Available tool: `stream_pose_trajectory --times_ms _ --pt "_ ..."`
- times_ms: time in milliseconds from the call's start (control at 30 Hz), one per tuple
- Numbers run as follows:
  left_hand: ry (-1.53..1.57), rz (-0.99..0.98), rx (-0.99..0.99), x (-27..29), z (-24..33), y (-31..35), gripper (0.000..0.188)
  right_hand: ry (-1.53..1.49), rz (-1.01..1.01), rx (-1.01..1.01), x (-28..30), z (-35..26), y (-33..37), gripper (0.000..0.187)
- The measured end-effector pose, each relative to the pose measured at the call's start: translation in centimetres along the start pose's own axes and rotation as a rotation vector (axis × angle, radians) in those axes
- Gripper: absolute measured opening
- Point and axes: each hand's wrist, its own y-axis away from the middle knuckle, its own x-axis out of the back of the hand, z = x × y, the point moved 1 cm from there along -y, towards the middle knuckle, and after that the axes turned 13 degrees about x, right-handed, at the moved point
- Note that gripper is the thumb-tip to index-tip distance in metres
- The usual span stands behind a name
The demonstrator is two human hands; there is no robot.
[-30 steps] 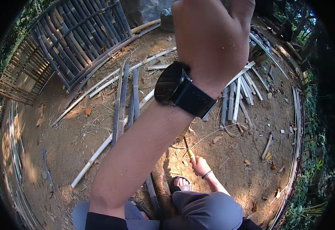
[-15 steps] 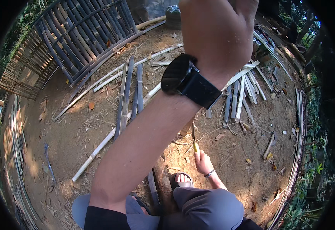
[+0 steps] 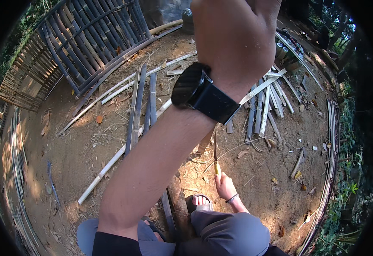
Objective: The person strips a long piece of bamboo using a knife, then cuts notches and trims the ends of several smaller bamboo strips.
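My left forearm crosses the view close to the camera, with a black watch (image 3: 203,94) on the wrist. My left hand (image 3: 237,38) is raised at the top edge, where its fingers are cut off, so their state and anything in them stay hidden. Lower down, my right hand (image 3: 225,187) is closed round the yellow handle of a knife (image 3: 217,168), whose thin dark blade points away from me. A brown log (image 3: 177,198) lies between my legs, beside a dark bamboo strip (image 3: 168,212).
Split bamboo strips (image 3: 265,106) lie piled ahead on the right, and long strips (image 3: 138,106) on the left. A bamboo slat panel (image 3: 94,38) stands at the far left. Thin poles (image 3: 332,141) line the right edge. My sandalled foot (image 3: 200,201) rests near the log.
The view has shifted slightly, so things sit a little further left. My left arm stays raised, and my right hand still holds the knife, slightly lower in view.
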Motion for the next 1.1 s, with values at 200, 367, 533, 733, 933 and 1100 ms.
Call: stream_pose_trajectory --times_ms 200,367,533,733,933,1100 --pt "-0.049 -0.062 0.073 -0.9 -0.3 -0.5 0.046 0.177 -0.029 0.042 -1.6 1.4 0.1 0.035" --pt "-0.078 -0.053 0.162 -0.6 1.1 -1.4 0.048 0.218 -0.164 0.015 -3.8 3.0 0.7 0.044" --pt "-0.003 0.017 -0.056 0.0 -1.1 -0.8 0.049 -0.179 -0.046 0.006 1.7 -1.5 0.6 0.036" --pt "-0.092 -0.167 0.28 -0.4 -0.9 -1.5 0.048 0.25 -0.057 0.011 -3.0 4.0 1.2 0.034" --pt "0.08 -0.196 0.259 1.0 0.4 -2.5 0.047 0.132 -0.083 0.079 -0.9 2.7 0.7 0.04" --pt "0.057 -0.238 0.318 1.7 0.5 -2.1 0.047 -0.156 0.09 0.023 3.7 -6.1 0.8 0.03"
